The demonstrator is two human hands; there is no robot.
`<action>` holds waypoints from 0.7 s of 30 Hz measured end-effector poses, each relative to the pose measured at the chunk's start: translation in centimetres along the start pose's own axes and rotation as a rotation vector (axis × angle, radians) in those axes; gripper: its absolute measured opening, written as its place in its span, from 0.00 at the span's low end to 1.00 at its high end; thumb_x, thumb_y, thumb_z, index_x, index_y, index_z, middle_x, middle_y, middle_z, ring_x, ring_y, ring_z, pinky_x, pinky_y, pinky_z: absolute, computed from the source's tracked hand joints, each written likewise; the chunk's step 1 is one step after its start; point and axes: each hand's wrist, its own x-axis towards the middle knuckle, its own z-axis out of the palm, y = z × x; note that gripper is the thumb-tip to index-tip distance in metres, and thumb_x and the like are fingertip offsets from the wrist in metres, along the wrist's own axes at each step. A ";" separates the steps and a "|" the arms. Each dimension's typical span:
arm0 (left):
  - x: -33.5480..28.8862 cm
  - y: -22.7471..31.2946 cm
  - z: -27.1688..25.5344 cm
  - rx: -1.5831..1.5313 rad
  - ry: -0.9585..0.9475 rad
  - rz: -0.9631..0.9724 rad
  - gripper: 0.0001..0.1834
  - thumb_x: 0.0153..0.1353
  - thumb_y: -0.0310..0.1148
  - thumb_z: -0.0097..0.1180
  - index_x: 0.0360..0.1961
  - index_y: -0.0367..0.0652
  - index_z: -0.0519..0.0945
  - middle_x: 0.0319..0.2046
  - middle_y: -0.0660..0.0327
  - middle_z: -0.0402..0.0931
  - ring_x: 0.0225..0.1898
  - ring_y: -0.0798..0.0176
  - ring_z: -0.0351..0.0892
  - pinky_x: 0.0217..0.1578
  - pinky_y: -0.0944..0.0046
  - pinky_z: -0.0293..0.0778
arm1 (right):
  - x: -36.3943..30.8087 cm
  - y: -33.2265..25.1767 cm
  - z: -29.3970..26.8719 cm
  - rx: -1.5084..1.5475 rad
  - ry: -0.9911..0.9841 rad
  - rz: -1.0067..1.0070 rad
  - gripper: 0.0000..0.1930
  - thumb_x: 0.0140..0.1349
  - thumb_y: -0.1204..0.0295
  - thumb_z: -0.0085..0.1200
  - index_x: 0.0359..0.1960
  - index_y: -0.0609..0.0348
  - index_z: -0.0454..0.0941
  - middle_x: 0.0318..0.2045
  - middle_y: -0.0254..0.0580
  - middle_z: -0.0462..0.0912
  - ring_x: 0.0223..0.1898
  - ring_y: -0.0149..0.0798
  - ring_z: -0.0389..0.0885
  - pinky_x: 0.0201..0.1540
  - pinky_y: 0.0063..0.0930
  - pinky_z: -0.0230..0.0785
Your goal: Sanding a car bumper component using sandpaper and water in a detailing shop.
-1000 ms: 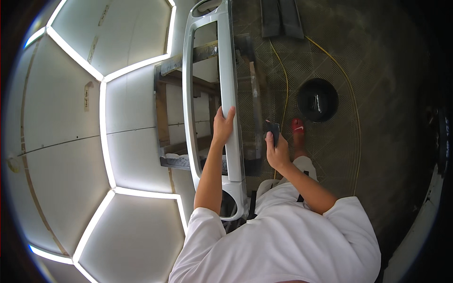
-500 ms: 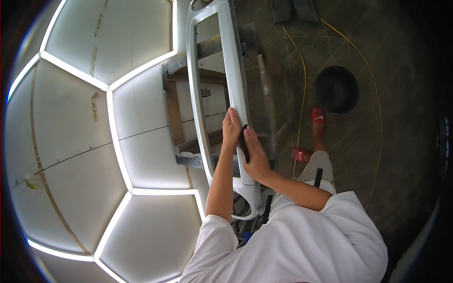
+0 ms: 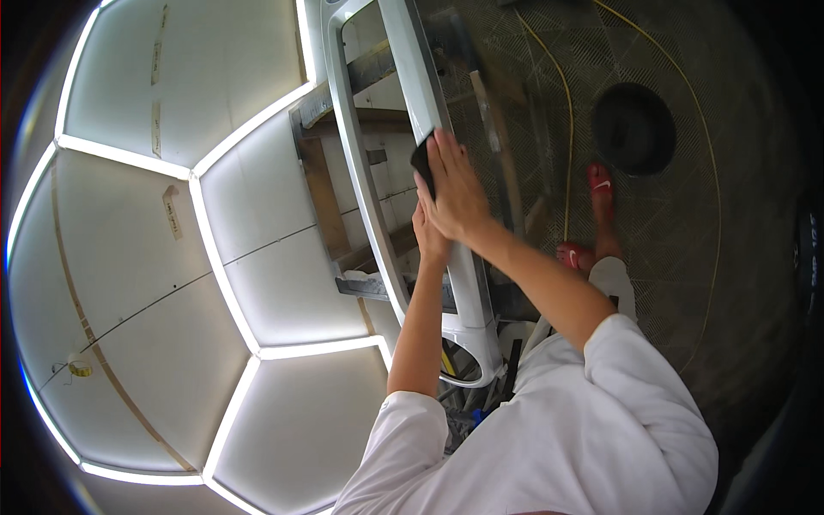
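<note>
A long white bumper-like panel (image 3: 469,296) with large openings stretches away in front of me. My right hand (image 3: 457,190) lies with straight fingers on a flat black pad (image 3: 422,161), pressing it to the panel's right-hand bar. The palm covers part of that pad. Close below it, my left hand (image 3: 432,236) rests on the same bar with fingers extended, nothing visible in it. My right hand partly overlaps it, hiding some of its fingers.
A worn stand of wood and metal (image 3: 322,184) supports the panel. White light strips (image 3: 212,232) form hexagons on the left wall. On the textured floor to the right are a round black tub (image 3: 633,129), a yellow hose (image 3: 569,112) and my feet in red slides (image 3: 601,184).
The right hand and black pad have slid farther up the bar, away from me, passing above the left hand. The whole view has shifted a little.
</note>
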 end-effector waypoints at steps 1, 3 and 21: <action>0.0 -1.2 -0.8 -0.006 -0.018 0.137 0.32 0.82 0.53 0.36 0.63 0.35 0.76 0.50 0.56 0.83 0.49 0.65 0.80 0.52 0.64 0.74 | -3.9 -0.8 -0.2 0.062 -0.045 0.014 0.34 0.76 0.58 0.46 0.71 0.78 0.59 0.74 0.69 0.57 0.77 0.64 0.54 0.78 0.56 0.47; -0.8 0.6 -0.7 -0.064 -0.006 0.000 0.31 0.81 0.52 0.37 0.62 0.36 0.77 0.49 0.57 0.83 0.48 0.65 0.80 0.51 0.63 0.75 | -7.0 -1.3 -0.8 0.114 -0.085 0.037 0.34 0.77 0.58 0.45 0.72 0.78 0.58 0.75 0.70 0.55 0.77 0.66 0.53 0.79 0.57 0.46; -1.9 1.0 0.5 0.195 0.168 -0.045 0.27 0.79 0.47 0.43 0.51 0.30 0.80 0.30 0.46 0.84 0.34 0.57 0.85 0.39 0.58 0.76 | 8.4 -0.7 2.1 -0.162 -0.068 0.013 0.39 0.61 0.70 0.55 0.71 0.83 0.57 0.74 0.72 0.56 0.79 0.63 0.49 0.81 0.55 0.37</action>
